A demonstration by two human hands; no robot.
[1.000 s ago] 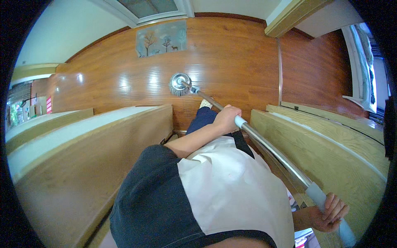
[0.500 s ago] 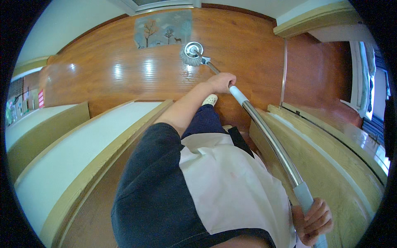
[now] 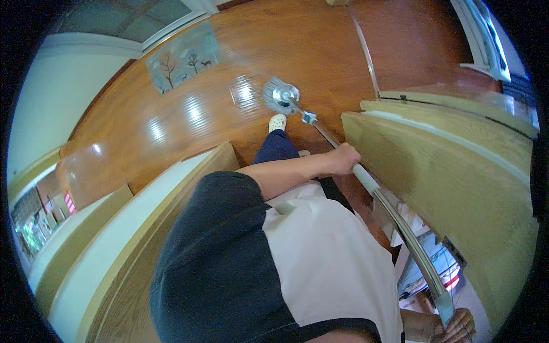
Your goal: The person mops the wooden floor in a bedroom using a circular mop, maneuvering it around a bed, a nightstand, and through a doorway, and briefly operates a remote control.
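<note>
A spin mop [image 3: 407, 234] with a long steel handle slants from the lower right up to the floor in front of me. Its round head [image 3: 284, 94], a metallic disc with grey fringe, rests on the wood floor just beyond my shoe [image 3: 277, 122]. My left hand [image 3: 344, 159] is closed round the lower part of the handle, above the joint and next to a white sleeve. Near the bottom right, my right hand [image 3: 459, 326] grips the grey upper end. Some of its fingers are cut off by the dark rim of the picture.
A grey mat [image 3: 184, 56] with trees and a deer lies at the far left, near a doorway [image 3: 134, 20]. Wooden door edges flank me, a panel [image 3: 452, 166] at right and another [image 3: 171, 188] at left. A metal strip [image 3: 366, 51] crosses the floor.
The view has turned, shifting the mat left and tilting it. The mop head now lies farther from the mat and closer to my shoe. Both hands have kept hold of the handle.
</note>
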